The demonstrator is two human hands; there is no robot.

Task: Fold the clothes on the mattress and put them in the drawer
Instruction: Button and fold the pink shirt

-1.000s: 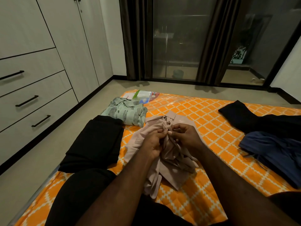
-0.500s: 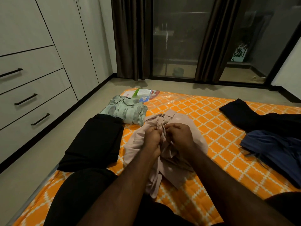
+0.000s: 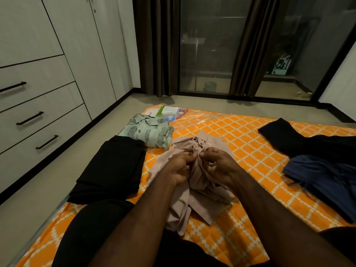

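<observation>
A crumpled beige shirt (image 3: 194,197) lies in front of me on the orange patterned mattress (image 3: 240,143). My left hand (image 3: 180,166) and my right hand (image 3: 217,164) pinch its front near the collar, close together. A folded black garment (image 3: 113,166) lies at the mattress's left edge, with a folded green patterned shirt (image 3: 148,133) beyond it. To the right lie an unfolded black garment (image 3: 308,141) and a dark blue garment (image 3: 323,182). The drawers (image 3: 34,116) on the left wall are all closed.
A plastic-wrapped leaflet (image 3: 169,113) lies at the mattress's far left corner. Bare floor (image 3: 48,182) runs between mattress and wardrobe. Dark curtains (image 3: 154,45) and glass doors (image 3: 206,45) stand beyond. My black-clad knees frame the near edge.
My hands have shifted slightly along the beige shirt's front and still pinch it close together. The other clothes have not moved.
</observation>
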